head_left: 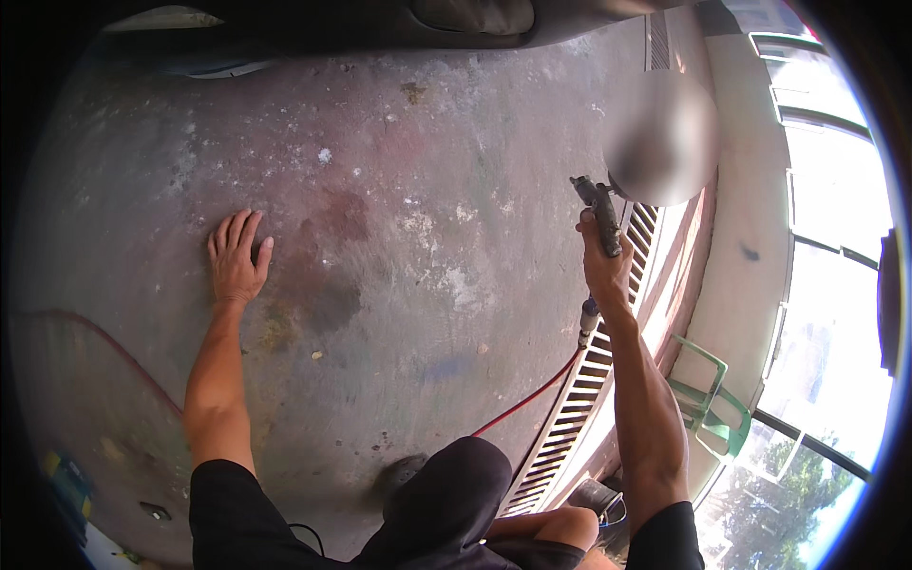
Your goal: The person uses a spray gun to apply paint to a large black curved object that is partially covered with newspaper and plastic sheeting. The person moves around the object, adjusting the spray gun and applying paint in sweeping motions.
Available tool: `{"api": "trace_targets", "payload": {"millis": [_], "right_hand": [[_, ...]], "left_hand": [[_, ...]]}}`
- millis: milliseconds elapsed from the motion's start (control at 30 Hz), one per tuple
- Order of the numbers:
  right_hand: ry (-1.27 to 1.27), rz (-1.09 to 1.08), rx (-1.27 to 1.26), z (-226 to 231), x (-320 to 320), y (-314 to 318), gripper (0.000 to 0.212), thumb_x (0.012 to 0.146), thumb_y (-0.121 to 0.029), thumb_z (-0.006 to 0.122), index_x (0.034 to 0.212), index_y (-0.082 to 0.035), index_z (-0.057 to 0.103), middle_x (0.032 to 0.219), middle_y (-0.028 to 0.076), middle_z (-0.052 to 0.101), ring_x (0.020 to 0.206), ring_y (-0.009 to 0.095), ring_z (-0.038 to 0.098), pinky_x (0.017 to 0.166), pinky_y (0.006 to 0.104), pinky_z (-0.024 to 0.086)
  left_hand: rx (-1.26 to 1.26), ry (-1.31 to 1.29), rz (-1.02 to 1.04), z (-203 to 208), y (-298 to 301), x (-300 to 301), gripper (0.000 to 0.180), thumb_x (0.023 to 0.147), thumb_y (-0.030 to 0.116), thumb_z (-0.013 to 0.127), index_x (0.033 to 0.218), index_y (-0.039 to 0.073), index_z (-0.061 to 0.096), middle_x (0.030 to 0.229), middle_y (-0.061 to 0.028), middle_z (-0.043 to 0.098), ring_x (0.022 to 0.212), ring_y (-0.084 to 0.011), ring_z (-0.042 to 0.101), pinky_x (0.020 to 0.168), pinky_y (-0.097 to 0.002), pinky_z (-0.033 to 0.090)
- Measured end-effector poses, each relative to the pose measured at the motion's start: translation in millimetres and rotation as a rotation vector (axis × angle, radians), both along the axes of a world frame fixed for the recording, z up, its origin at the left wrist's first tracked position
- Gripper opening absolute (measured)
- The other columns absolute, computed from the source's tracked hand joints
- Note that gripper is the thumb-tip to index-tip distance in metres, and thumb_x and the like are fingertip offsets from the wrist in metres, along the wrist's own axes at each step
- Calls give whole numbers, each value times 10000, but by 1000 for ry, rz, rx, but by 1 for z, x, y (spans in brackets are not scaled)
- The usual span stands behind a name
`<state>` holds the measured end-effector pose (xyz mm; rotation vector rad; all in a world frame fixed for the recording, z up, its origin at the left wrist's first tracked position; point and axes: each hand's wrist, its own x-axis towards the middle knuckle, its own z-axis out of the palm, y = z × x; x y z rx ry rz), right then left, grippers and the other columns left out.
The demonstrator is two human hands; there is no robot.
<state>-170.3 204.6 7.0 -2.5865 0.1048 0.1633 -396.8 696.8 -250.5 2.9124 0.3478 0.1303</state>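
My right hand (605, 261) is closed around the handle of a dark metal spray gun (602, 211), whose head points up and to the left. Beside the gun is a round, smeared grey shape (662, 138); what it is I cannot make out. Below my fist, a metal coupling (588, 321) joins the gun to a thin red hose (532, 400). My left hand (237, 258) is open over the stained concrete floor (446, 190), palm down with fingers stretched out and nothing in it. Whether it touches the floor I cannot tell.
A dark vehicle's lower bodywork (332, 27) spans the top edge. Along the right runs a slotted drain grate (560, 432), with a green plastic chair (708, 404) and bright windows (836, 180) beyond. More red hose (119, 351) lies at the left.
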Motion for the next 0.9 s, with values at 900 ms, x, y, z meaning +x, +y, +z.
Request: {"api": "trace_targets", "payload": {"millis": [900], "right_hand": [[-388,619,5,-61,64,-57,317,1099,-288,700,1178,18,679,698,33,608,595,75,506,530,309,423]], "left_hand": [[195,3,681,-27,-213,-145,652,1144,600,370,1674,223,418,1717,-85,408,1601,-339,336,1289,-629,246]]}}
